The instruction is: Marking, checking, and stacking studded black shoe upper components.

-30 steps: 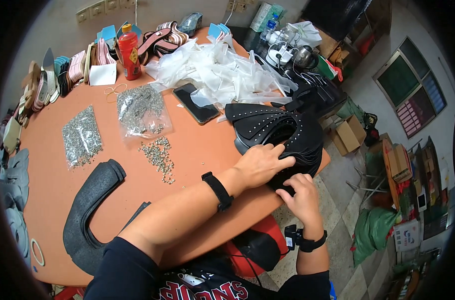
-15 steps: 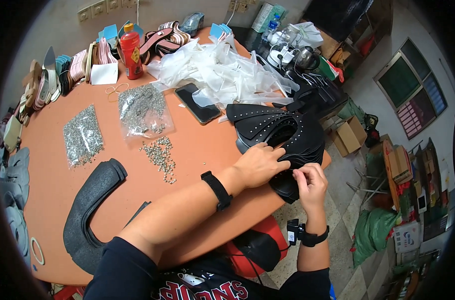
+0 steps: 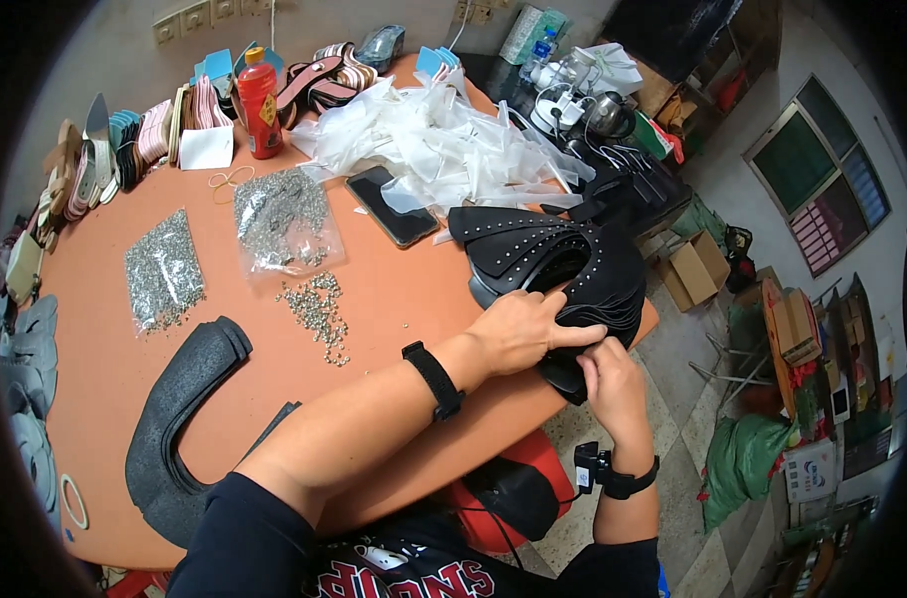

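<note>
A fanned stack of curved black pieces with silver studs [image 3: 613,264] lies at the table's right edge. They look like shoe uppers. Over the stack's near side rests my left hand [image 3: 518,334], its index finger stretched to the right and its other fingers bent onto a black piece. My right hand [image 3: 616,384] is close beside that fingertip, thumb and fingers pinched at the stack's near edge. What the pinch holds, if anything, is hidden. Loose silver studs [image 3: 319,309] are heaped left of my left hand, below a clear bag of studs [image 3: 289,224].
Another bag of studs [image 3: 164,274] and dark grey curved pieces [image 3: 169,419] lie on the left of the orange table [image 3: 95,369]. Behind are a phone [image 3: 393,207], crumpled white plastic film [image 3: 433,140], a red bottle [image 3: 260,105] and bundled straps [image 3: 154,130].
My left index finger has stretched out further to the right. My right hand has shifted slightly down and left, nearer the black pieces. The stack has barely moved.
</note>
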`<state>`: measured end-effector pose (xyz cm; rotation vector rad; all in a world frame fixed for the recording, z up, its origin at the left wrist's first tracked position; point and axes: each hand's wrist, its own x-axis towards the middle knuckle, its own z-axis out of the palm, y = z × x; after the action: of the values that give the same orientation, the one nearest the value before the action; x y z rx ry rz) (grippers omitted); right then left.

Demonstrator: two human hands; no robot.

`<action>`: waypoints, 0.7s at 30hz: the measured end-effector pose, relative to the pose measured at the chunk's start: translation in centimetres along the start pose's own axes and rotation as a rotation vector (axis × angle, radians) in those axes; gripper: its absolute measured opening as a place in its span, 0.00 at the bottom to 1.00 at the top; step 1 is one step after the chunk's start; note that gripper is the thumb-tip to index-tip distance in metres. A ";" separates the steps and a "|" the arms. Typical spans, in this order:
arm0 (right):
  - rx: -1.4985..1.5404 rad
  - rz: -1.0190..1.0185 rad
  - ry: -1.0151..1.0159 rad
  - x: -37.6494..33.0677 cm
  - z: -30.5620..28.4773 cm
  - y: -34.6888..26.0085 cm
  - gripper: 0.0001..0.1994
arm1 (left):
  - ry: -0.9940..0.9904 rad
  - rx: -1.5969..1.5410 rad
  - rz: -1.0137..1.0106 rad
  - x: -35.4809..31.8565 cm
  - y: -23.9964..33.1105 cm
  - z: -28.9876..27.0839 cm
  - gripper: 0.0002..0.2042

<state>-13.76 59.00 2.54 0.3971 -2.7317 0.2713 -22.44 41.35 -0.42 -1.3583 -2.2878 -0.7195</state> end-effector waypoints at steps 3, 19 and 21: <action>0.103 0.007 0.124 0.8 -0.2 -0.1 0.05 | 0.006 0.040 0.031 0.0 -0.2 0.3 0.19; 0.080 -0.031 -0.112 -1.2 -1.9 0.8 0.12 | 0.072 0.107 0.074 0.2 0.2 0.2 0.16; 0.078 -0.056 -0.082 -1.2 -1.4 1.5 0.10 | 0.066 0.117 0.084 0.3 0.2 0.3 0.16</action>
<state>-12.66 61.03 3.12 0.5160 -2.7913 0.3551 -22.37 41.81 -0.49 -1.3470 -2.1718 -0.5853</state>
